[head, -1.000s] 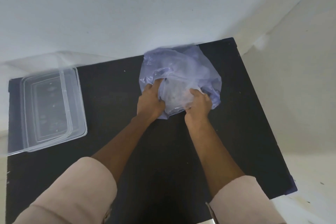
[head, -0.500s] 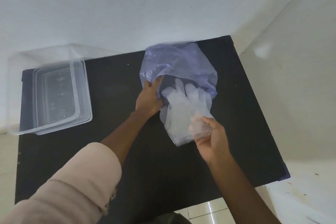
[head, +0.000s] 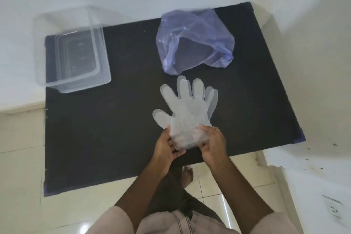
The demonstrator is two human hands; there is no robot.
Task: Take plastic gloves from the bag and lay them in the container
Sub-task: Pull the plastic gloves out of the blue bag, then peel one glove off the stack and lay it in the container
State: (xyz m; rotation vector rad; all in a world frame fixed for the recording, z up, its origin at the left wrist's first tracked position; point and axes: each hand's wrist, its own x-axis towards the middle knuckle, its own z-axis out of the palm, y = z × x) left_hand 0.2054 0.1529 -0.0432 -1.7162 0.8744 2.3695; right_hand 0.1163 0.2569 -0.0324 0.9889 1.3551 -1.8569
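Note:
A stack of clear plastic gloves [head: 187, 108] is spread flat above the near part of the black table [head: 123, 119], fingers pointing away from me. My left hand [head: 167, 150] and my right hand [head: 213, 145] both pinch the cuff end of the gloves. The pale purple plastic bag [head: 193, 40] lies crumpled and open at the far right of the table, with no hand on it. The clear rectangular container [head: 76, 51] stands at the far left corner, with nothing visible inside.
White walls close in behind and to the right of the table. Pale floor tiles [head: 22, 186] show below the table's near edge, with my foot [head: 187, 175] under it. A wall socket [head: 333, 210] is at lower right.
My right hand drew the gloves out of the bag and toward me. My left hand let go of the bag and joined it on the gloves' cuff. The bag now lies free.

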